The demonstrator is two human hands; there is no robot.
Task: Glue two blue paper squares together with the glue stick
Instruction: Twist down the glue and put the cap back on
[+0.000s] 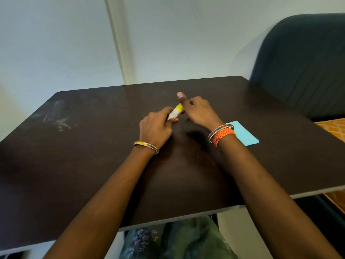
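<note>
Stage: early, judging by the layout | left hand [155,126] grips white-and-yellow glue stick [176,111] mid-surface | right hand [197,111] curls at its yellow cap end, thumb up | light-blue paper squares [242,134] at 3 o'clock, untouched | gluing, pressing left

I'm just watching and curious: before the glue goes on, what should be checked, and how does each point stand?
1. Glue stick held: ok, left hand grips its white body.
2. Right hand at the yellow end: ok.
3. Cap off: cannot tell, fingers hide it.
4. Blue paper within reach: ok, by the right wrist.
5. Two squares present: cannot tell, only one blue patch shows.
6. Table bare ahead: ok.
</note>
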